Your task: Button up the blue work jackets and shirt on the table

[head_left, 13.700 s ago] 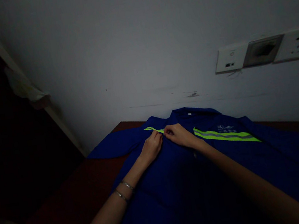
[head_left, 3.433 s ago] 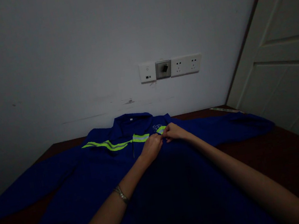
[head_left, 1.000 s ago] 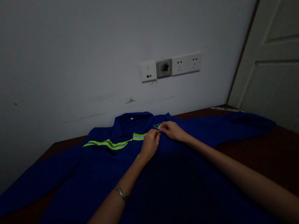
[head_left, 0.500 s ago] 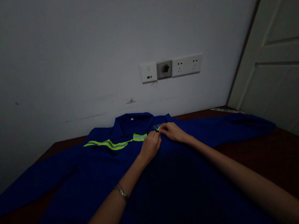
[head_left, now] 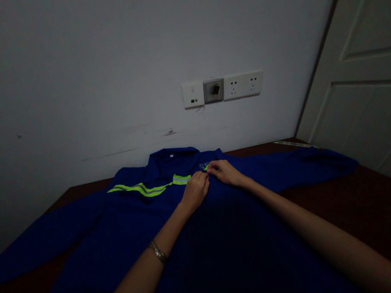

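Observation:
A blue work jacket (head_left: 121, 237) lies spread out, its collar toward the wall and its sleeves stretched to both sides. Across its chest runs a yellow-green reflective strip (head_left: 143, 190) with a grey middle band. My left hand (head_left: 195, 190) is closed, fingertips pinched at the strip on the chest. Right beside it my right hand (head_left: 225, 172) also pinches, thumb and forefinger together, just below the small white lettering (head_left: 203, 166). Both hands seem to grip the jacket's chest; the exact bit between the fingertips is hidden. A bracelet or watch band (head_left: 158, 252) circles my left wrist.
Beneath the jacket is a dark reddish-brown surface (head_left: 338, 203). A pale wall (head_left: 78, 86) rises behind it, bearing a row of sockets and switches (head_left: 243, 85). A panelled door (head_left: 377, 102) stands at the right. Near it lies a thin patterned strip (head_left: 295, 143).
The view has shifted very slightly. Both hands keep their pinch at the same spot on the jacket, and the jacket lies as before.

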Demonstrator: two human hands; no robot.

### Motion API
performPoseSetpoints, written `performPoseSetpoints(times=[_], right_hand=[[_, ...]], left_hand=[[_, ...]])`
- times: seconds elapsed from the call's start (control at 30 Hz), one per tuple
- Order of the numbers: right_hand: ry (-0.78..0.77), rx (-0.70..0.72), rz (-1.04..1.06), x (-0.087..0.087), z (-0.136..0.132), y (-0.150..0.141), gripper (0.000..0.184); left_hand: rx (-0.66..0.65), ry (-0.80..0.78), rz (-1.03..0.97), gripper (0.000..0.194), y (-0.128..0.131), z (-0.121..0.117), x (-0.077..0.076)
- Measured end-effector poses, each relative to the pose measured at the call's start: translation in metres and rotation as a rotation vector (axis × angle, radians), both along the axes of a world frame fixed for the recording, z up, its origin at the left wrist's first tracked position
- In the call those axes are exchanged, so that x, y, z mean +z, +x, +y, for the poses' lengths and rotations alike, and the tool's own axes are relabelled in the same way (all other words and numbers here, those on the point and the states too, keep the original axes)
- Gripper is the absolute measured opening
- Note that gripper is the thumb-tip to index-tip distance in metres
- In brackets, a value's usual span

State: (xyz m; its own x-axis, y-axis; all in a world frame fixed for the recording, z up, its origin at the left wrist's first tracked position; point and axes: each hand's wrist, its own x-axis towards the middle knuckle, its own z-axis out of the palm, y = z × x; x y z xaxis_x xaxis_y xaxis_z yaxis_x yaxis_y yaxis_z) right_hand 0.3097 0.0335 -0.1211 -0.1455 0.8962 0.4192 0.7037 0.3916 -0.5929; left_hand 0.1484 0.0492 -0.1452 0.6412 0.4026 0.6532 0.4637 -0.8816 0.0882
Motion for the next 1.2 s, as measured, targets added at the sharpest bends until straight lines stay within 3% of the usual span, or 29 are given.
performPoseSetpoints(times=[0.93,1.03,1.2], right_hand=[[-0.143,0.086,0.307,-0.015,0.011,0.004,0.014],[-0.127,0.059,0.256,-0.015,0.011,0.004,0.015],[-0.021,0.0,-0.012,-0.002,0.002,0.001,0.017]], left_hand=[[-0.091,-0.147,-0.19,0.016,0.0,0.003,-0.003],[-0.062,-0.136,-0.156,0.017,0.0,0.002,-0.003],[0.072,-0.071,0.047,0.016,0.003,-0.001,0.001]])
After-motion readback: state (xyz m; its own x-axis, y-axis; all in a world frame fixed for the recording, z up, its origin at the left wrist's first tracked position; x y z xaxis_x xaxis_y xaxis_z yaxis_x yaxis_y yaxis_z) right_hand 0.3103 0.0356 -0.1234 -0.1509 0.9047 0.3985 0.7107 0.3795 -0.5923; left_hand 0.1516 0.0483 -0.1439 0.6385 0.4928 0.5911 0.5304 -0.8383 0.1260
